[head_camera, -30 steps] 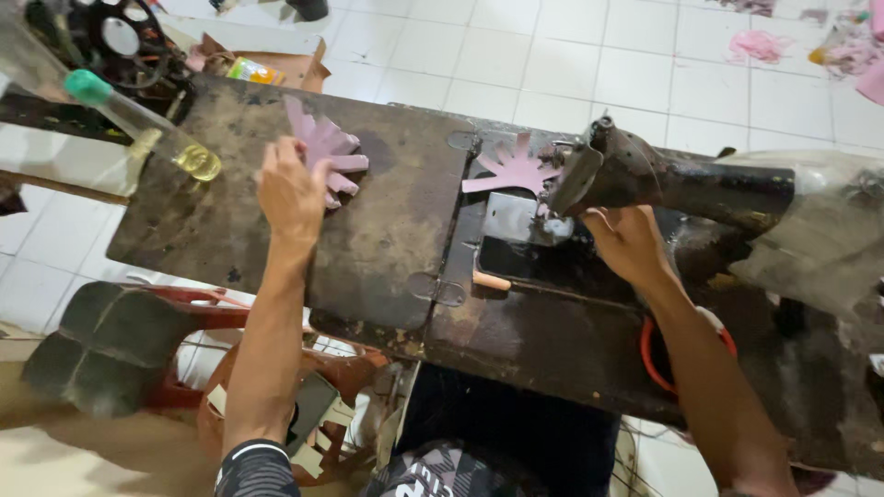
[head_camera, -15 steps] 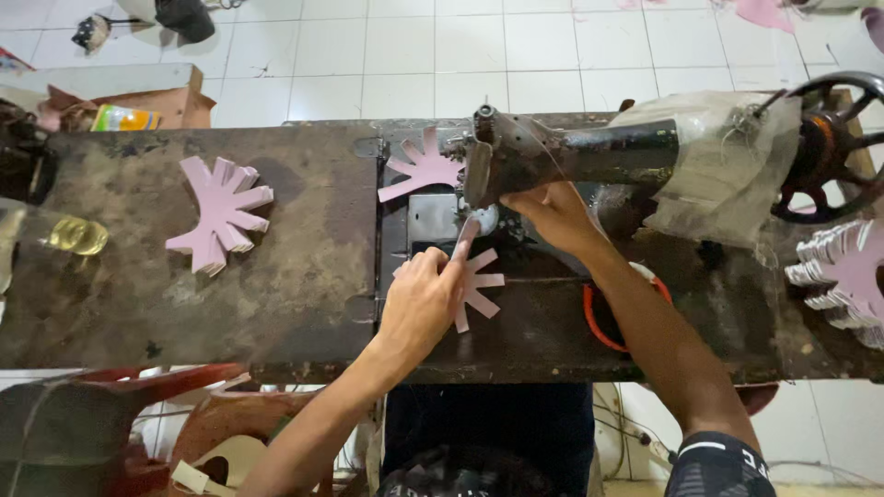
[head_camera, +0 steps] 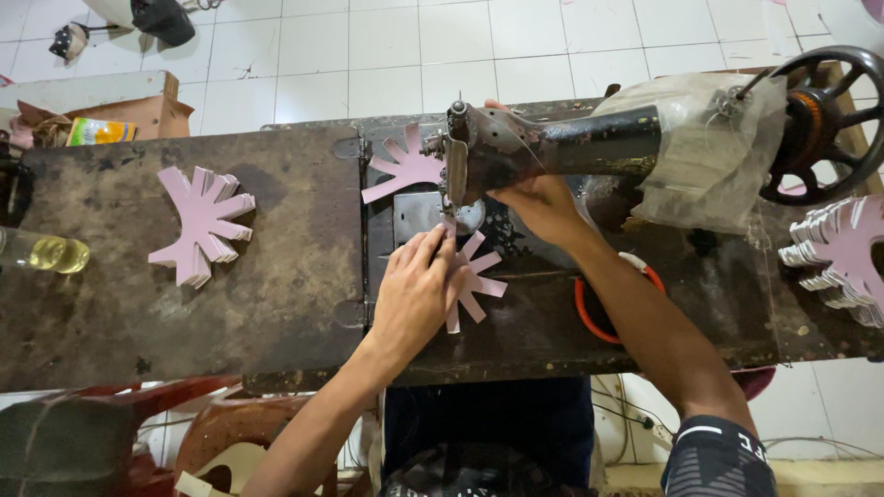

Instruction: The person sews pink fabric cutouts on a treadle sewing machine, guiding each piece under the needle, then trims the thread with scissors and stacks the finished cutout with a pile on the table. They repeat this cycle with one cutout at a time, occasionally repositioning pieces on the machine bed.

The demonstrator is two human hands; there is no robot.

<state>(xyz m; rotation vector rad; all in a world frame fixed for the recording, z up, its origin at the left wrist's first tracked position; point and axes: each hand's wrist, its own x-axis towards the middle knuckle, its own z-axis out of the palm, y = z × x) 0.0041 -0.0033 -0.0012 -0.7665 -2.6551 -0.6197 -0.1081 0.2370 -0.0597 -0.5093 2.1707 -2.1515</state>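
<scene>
My left hand [head_camera: 416, 290] lies flat on a pink fan-shaped cutout [head_camera: 477, 279], pressing it onto the bed of a black sewing machine [head_camera: 552, 147] beside the needle. Fingers are spread and touch the piece. My right hand [head_camera: 541, 204] reaches under the machine's arm just right of the needle; whether it grips anything is hidden. Another pink cutout [head_camera: 403, 167] lies behind the needle. A stack of the same pink cutouts [head_camera: 201, 221] sits on the table's left part, and another stack [head_camera: 843, 253] is at the right edge.
The worn dark table [head_camera: 184, 313] carries a small bottle of yellow liquid [head_camera: 46, 251] at far left. A black handwheel [head_camera: 824, 120] and a plastic cover [head_camera: 709, 156] are at the machine's right. An orange ring [head_camera: 589, 313] lies under my right forearm. Cardboard box [head_camera: 110, 115] behind.
My left hand left the pile on the left and brought a pink cutout to the needle. The view swung right. My right hand stayed by the machine head.
</scene>
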